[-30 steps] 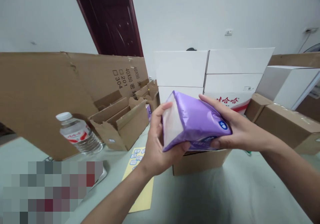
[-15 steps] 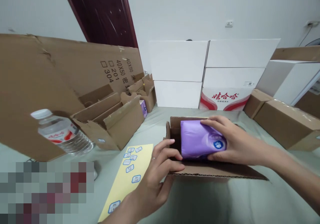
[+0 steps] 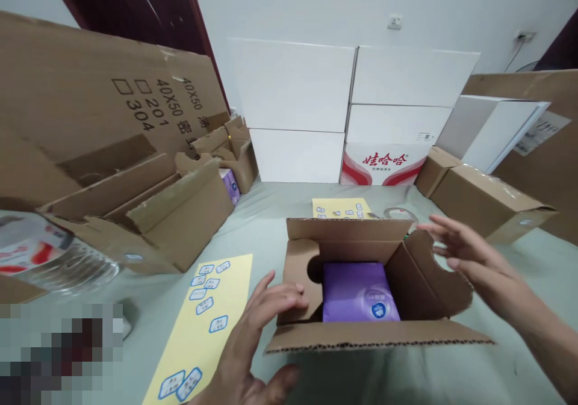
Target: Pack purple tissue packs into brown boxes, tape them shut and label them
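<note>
A purple tissue pack (image 3: 360, 292) lies flat inside a small open cardboard box (image 3: 347, 235) on the pale green table. My left hand (image 3: 259, 327) rests against the box's left flap with its fingers spread, holding nothing. My right hand (image 3: 469, 256) hovers just beside the right flap, fingers stretched out and empty.
A yellow sticker sheet (image 3: 203, 327) lies left of the box and another (image 3: 341, 207) behind it, next to a tape roll (image 3: 400, 214). Open brown cartons (image 3: 149, 212) and a water bottle (image 3: 49, 257) sit left. White boxes (image 3: 352, 110) stand at the back, brown cartons (image 3: 483, 197) right.
The purple pack went from both my hands down into the box. My right hand let go and drew back to the right; my left hand moved to the left flap.
</note>
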Action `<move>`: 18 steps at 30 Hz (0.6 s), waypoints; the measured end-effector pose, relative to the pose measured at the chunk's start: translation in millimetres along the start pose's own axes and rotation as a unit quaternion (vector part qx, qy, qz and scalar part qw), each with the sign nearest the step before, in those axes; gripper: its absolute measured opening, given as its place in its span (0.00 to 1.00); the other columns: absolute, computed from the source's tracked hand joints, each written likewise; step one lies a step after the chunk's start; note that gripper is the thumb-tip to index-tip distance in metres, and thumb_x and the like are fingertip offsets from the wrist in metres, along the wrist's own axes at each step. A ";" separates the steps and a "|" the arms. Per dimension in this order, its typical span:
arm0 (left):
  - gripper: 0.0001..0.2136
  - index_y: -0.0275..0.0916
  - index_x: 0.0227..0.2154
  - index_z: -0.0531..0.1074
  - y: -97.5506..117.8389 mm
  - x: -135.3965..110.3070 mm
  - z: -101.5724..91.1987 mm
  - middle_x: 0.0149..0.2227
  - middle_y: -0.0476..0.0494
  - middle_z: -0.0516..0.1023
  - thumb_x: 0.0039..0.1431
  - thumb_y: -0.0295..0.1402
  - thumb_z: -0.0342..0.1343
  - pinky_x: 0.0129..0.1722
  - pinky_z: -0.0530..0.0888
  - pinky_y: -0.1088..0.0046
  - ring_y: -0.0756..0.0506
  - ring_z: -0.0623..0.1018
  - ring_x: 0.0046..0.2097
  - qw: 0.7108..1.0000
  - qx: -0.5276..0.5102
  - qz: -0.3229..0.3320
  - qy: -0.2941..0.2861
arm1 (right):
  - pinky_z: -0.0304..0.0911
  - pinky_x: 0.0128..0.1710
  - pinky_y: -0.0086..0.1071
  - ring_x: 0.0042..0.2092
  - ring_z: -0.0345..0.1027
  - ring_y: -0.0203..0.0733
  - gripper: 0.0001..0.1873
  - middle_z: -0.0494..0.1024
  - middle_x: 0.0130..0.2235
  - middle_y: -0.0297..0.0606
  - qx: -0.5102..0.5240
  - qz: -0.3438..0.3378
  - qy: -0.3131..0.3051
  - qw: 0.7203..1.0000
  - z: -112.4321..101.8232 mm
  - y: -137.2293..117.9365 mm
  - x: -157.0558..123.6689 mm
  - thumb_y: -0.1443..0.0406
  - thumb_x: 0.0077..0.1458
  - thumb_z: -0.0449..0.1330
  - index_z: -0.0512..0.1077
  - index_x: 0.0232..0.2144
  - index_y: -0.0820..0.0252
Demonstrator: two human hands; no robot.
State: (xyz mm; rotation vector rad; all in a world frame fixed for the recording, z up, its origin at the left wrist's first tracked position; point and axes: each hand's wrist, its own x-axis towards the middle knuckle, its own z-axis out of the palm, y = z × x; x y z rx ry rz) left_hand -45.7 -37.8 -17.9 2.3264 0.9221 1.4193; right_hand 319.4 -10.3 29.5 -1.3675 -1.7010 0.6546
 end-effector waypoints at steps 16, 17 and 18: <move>0.24 0.48 0.62 0.59 -0.3 19.5 25.9 0.65 0.37 0.55 0.63 0.31 0.48 0.60 0.63 0.48 0.34 0.57 0.66 0.982 0.130 -0.109 0.081 | 0.63 0.55 0.48 0.66 0.55 0.57 0.12 0.66 0.64 0.38 0.206 0.014 -0.045 0.977 43.8 20.1 -2.4 0.54 0.57 0.58 0.79 0.37 0.48; 0.23 0.49 0.62 0.58 -1.8 19.5 23.3 0.66 0.38 0.52 0.64 0.31 0.46 0.61 0.61 0.44 0.33 0.54 0.67 0.984 0.136 -0.106 0.051 | 0.63 0.55 0.49 0.67 0.53 0.58 0.16 0.66 0.64 0.38 0.214 0.020 -0.059 0.975 43.0 19.1 -3.6 0.52 0.59 0.54 0.80 0.38 0.47; 0.23 0.50 0.62 0.58 -3.5 19.4 20.4 0.68 0.39 0.49 0.65 0.31 0.42 0.61 0.58 0.40 0.33 0.52 0.68 0.985 0.136 -0.102 0.014 | 0.63 0.54 0.50 0.67 0.50 0.59 0.21 0.66 0.64 0.38 0.225 0.029 -0.077 0.971 42.3 17.7 -4.7 0.50 0.60 0.50 0.80 0.41 0.47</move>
